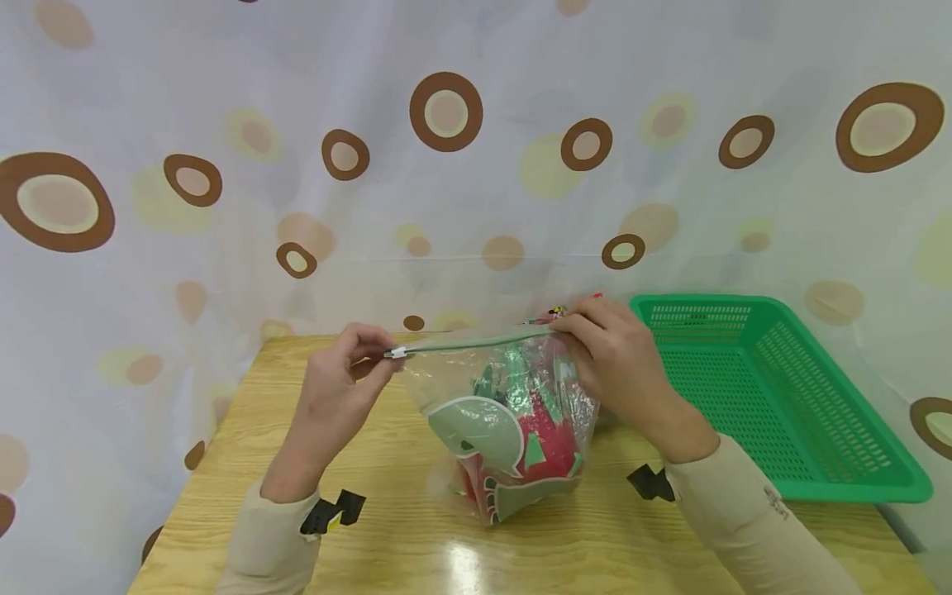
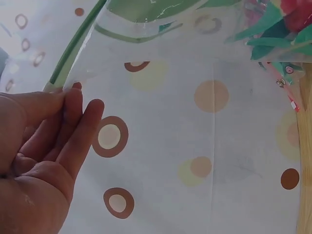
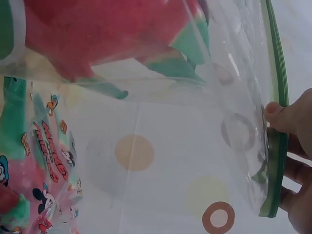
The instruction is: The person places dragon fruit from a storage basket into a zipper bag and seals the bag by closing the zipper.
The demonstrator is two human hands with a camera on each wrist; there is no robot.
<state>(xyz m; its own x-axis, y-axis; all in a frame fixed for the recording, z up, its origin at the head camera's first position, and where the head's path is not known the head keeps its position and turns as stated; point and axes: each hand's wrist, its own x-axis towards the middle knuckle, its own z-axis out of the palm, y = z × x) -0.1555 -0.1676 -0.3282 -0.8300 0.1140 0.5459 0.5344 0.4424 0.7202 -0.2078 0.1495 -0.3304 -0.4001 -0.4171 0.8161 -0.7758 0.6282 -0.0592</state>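
Observation:
A clear zip bag (image 1: 483, 426) with pale green print hangs upright above the wooden table, red and green things (image 1: 546, 438) inside. Along its top runs a green zip strip (image 1: 483, 340) with a white slider (image 1: 398, 353) near the left end. My left hand (image 1: 335, 392) pinches that left end between thumb and finger, beside the slider. At the opposite top corner, my right hand (image 1: 621, 368) pinches the strip; the right wrist view shows its thumb on the green zip edge (image 3: 278, 161). Whether the zip is fully sealed cannot be told.
Behind the held bag stands a second clear bag (image 3: 53, 161) with cartoon mouse print, also holding red and green things. A green plastic basket (image 1: 751, 413) sits on the right of the table (image 1: 372, 529). A spotted curtain (image 1: 476, 198) hangs along the back.

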